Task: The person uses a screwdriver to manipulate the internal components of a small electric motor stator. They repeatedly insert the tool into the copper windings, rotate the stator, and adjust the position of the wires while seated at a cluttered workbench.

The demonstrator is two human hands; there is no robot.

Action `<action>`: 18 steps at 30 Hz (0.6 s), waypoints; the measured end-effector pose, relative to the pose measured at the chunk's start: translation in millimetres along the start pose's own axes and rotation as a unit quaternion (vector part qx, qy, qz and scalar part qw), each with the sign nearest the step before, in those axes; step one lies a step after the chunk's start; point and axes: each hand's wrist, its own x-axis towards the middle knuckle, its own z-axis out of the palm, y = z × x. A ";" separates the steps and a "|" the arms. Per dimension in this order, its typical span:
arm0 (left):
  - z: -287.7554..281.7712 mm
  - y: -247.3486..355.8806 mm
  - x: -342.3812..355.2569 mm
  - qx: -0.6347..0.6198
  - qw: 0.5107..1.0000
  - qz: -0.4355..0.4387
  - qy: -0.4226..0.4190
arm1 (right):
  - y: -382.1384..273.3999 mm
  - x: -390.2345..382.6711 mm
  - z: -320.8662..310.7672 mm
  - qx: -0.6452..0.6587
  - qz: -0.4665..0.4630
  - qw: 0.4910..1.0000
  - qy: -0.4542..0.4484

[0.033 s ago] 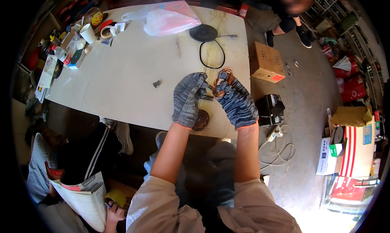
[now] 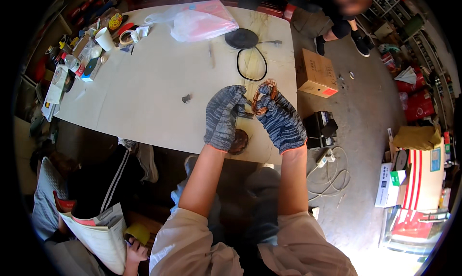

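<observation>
Grey knitted work gloves with orange cuffs cover both hands. My right hand, fingers curled, grips a small coil of copper wire at the table's right edge. Just left of it, my left hand is closed around a dark object whose short ends stick out toward the wire. Most of that object is hidden in the glove, so its kind does not show. Below my left hand, partly covered by the wrist, a round dark reddish-brown thing rests on the table.
On the pale table lie a black cable loop, a black disc, a plastic bag and a small dark scrap. Bottles and a cup crowd its left end. A cardboard box stands right. Other people sit nearby.
</observation>
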 end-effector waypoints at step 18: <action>16.7 15.1 -19.1 0.479 0.710 0.487 -0.171 | 11.5 1.1 -15.0 0.245 0.089 0.964 0.049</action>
